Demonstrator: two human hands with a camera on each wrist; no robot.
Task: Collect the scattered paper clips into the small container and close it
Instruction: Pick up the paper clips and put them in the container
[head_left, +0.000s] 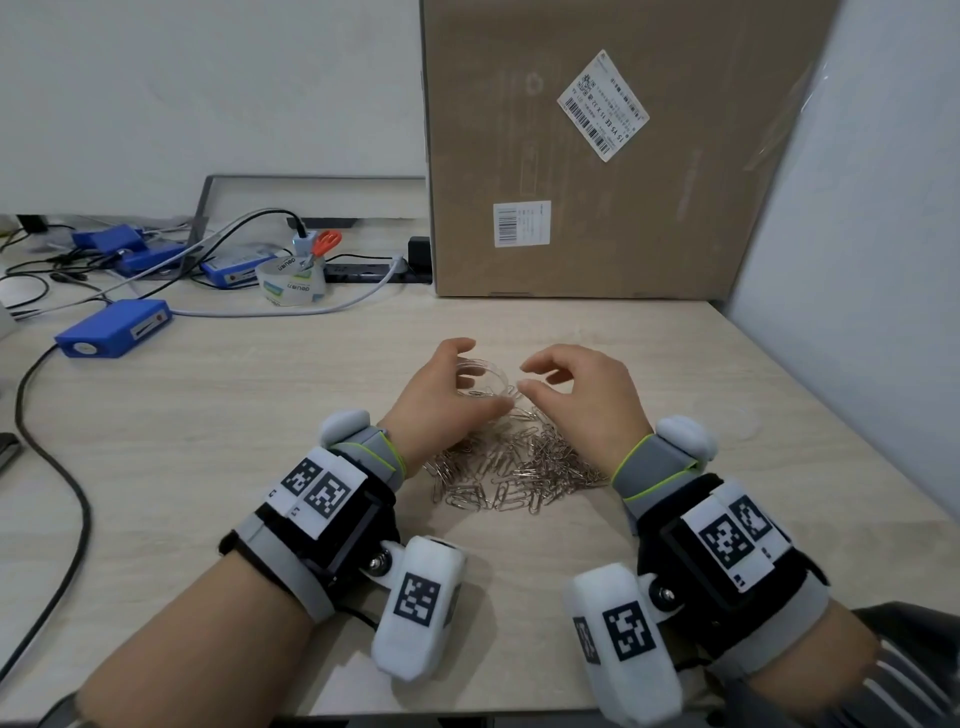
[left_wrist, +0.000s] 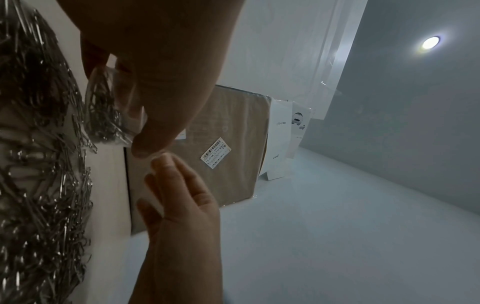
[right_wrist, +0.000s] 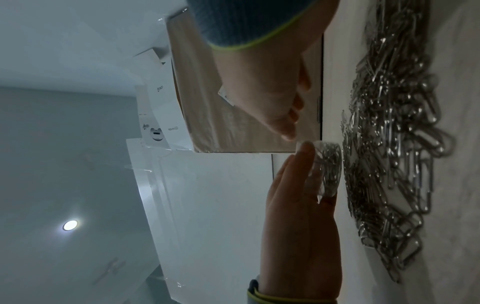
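A small clear round container (head_left: 491, 375) stands on the wooden desk (head_left: 260, 415) with some clips inside. My left hand (head_left: 475, 378) grips it from the left, thumb on the far rim. In the left wrist view the container (left_wrist: 103, 107) sits under my left thumb. My right hand (head_left: 525, 376) hovers just right of the rim, its fingers loosely curled and nothing visible between them. A pile of silver paper clips (head_left: 514, 467) lies on the desk between my wrists, just in front of the container. The right wrist view shows the clip pile (right_wrist: 394, 144) beside the container (right_wrist: 327, 168).
A large cardboard box (head_left: 597, 156) stands upright behind the work spot. A white panel (head_left: 857, 260) closes the right side. At the back left lie blue boxes (head_left: 114, 327), a tape roll (head_left: 291, 286), scissors (head_left: 326, 243) and cables (head_left: 52, 467). A faint clear round shape (head_left: 740, 422) lies at the right.
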